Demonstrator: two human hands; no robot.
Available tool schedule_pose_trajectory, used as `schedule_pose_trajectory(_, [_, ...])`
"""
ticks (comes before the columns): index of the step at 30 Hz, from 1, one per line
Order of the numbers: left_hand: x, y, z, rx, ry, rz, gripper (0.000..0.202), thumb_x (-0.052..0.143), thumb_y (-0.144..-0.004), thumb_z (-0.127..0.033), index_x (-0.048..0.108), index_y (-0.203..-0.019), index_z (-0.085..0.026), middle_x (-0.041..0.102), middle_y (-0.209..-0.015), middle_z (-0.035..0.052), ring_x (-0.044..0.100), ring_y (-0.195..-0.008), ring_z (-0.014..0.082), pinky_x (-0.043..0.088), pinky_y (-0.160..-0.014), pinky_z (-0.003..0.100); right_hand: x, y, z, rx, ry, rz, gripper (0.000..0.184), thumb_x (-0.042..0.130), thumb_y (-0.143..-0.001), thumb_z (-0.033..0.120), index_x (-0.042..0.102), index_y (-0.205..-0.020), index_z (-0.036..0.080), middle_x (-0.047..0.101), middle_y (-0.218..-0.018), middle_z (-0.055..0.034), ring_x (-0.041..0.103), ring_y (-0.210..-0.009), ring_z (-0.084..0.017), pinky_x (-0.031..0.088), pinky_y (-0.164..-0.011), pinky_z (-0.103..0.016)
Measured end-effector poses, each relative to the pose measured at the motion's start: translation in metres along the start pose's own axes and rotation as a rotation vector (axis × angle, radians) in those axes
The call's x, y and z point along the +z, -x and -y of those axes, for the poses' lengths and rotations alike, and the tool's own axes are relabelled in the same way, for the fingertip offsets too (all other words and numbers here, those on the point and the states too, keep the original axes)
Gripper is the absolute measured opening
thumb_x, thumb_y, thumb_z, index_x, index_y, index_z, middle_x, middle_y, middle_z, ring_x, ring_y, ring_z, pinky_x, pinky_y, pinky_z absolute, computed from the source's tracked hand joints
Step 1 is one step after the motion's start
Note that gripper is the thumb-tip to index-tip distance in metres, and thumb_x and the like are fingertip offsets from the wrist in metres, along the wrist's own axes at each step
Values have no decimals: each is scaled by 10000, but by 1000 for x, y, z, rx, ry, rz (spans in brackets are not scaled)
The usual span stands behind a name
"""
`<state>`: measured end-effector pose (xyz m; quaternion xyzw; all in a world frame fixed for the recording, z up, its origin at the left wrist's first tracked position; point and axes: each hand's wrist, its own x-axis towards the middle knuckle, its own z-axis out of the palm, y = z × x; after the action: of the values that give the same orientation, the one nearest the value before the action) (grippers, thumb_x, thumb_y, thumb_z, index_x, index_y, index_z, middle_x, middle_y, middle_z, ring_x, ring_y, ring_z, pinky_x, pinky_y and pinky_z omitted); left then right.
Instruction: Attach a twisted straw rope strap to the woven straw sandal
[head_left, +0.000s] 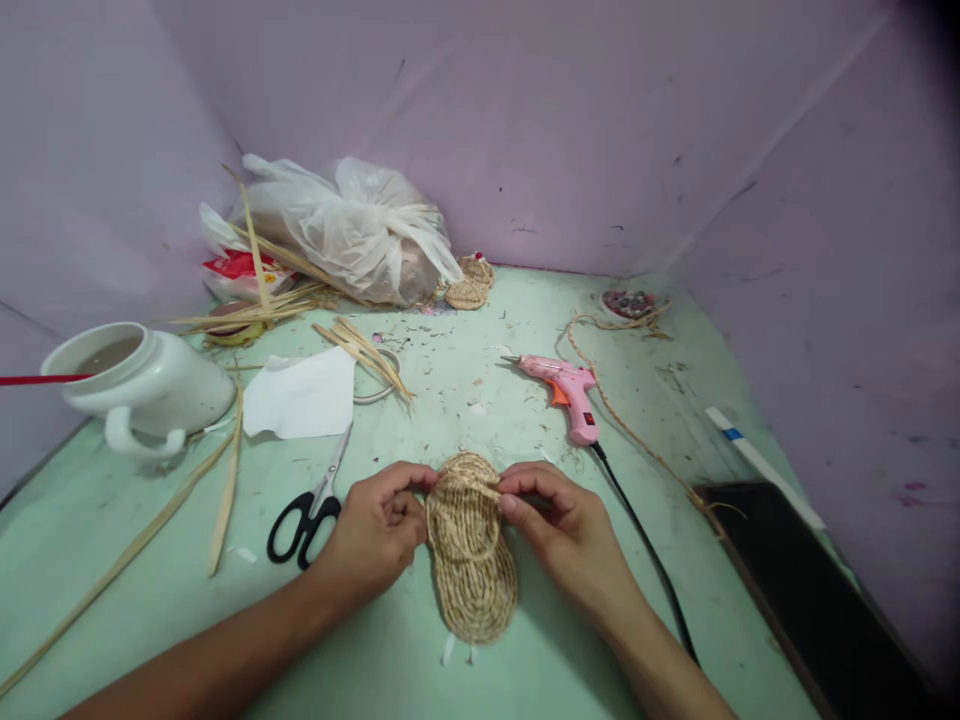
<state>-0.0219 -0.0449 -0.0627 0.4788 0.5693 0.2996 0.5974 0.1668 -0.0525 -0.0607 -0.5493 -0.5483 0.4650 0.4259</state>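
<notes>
A small woven straw slipper [477,590] lies on the pale green table, its rounded toe end pointing away from me and a wide braided strap across its upper half. My left hand [382,525] pinches the slipper's left upper edge between thumb and fingers. On the opposite side, my right hand [559,525] has thumb and forefinger closed on the strap's right edge. Beside my left wrist are black-handled scissors [307,520] with the blades pointing away. A pink glue gun [562,385] rests on its side beyond my right hand, its black cord running toward me.
At left stand a white mug-like pot [172,385] and a white paper piece [300,400]. Dry straw strips [367,360] and a tied plastic bag [337,230] lie behind. Another woven sole [470,283] is near the wall. A dark flat tray-like object [802,590] occupies the right.
</notes>
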Motion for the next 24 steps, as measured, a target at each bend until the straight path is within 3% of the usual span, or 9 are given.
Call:
schedule_pose_trajectory(4, [-1,3,8,53,-52,-36,356,475,-602,-125,473,-953,-181,464,-529,-69,384,-421,71,302,-380,177,-14,5,9,-43,82,28,45,608,-734,220,579,-735,186,581,-792,-29,559,-709,-152,472,-608,-263])
schedule_pose_trajectory(6, [-2,4,9,124,-109,-77,297,479,-633,-103,468,-916,-194,467,-573,-62,385,-438,66,306,-399,176,-22,9,14,-151,175,135,74,641,-718,220,573,-726,192,567,-771,-17,535,-660,-137,450,-566,-246])
schedule_pose_trajectory(9, [-3,6,6,320,-244,-132,170,489,-654,-73,476,-780,-187,515,-760,-6,440,-520,69,367,-461,191,-25,14,16,-331,334,349,77,661,-725,230,616,-783,206,589,-790,-17,550,-677,-135,438,-582,-246])
schedule_pose_trajectory(11, [-5,7,4,461,-341,-118,141,502,-670,-67,499,-756,-179,520,-856,22,447,-540,68,384,-481,200,-20,15,13,-410,453,382,88,629,-763,241,638,-848,220,607,-793,-19,564,-673,-135,430,-575,-245])
schedule_pose_trajectory(14, [-6,8,2,555,-431,-42,155,525,-717,-95,570,-844,-170,531,-859,37,455,-543,77,396,-498,212,-8,15,6,-465,528,300,97,566,-807,219,654,-846,218,618,-756,-23,564,-621,-125,421,-539,-235])
schedule_pose_trajectory(17, [-5,4,1,557,-435,-24,118,506,-763,-112,605,-805,-162,540,-777,35,508,-643,114,414,-593,235,3,14,3,-443,426,129,88,568,-794,178,655,-791,189,604,-687,-18,550,-562,-111,423,-502,-224])
schedule_pose_trajectory(21, [-4,-2,-1,500,-413,-3,136,471,-785,-131,557,-684,-166,509,-704,11,495,-673,127,387,-625,246,13,11,1,-345,316,-134,59,613,-752,182,637,-698,185,585,-606,2,525,-509,-112,428,-479,-241])
schedule_pose_trajectory(24, [-4,-6,-4,425,-374,32,137,461,-786,-164,518,-662,-171,479,-679,-10,464,-638,119,367,-602,239,17,9,-2,-269,278,-212,72,629,-743,206,625,-674,188,597,-615,5,530,-519,-116,434,-484,-245])
